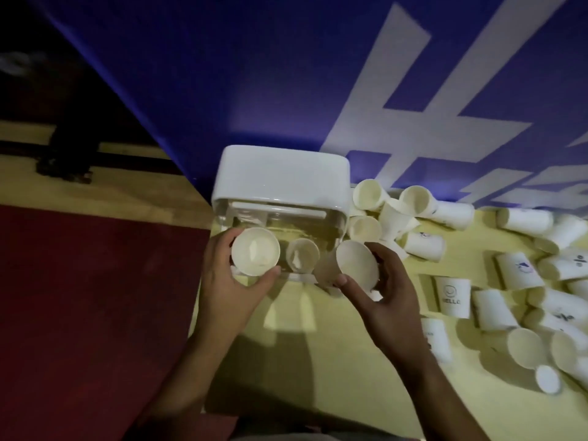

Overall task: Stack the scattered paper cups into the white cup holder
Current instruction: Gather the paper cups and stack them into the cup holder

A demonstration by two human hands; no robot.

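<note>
The white cup holder (280, 176) stands at the table's far left, with a clear front section. My left hand (229, 281) grips a paper cup (255, 255), mouth up, at the holder's left front. A second cup (302, 257) sits mouth up in the holder beside it. My right hand (381, 294) holds another paper cup (353, 265), tilted, just right of the holder's front. Several white paper cups (521, 291) lie scattered on the yellow table to the right, most on their sides.
A blue wall banner with white lettering (413, 122) rises directly behind the holder and cups. A cup printed "HELLO" (451, 296) lies near my right hand. The table's left edge (199, 313) drops to a red floor (95, 297).
</note>
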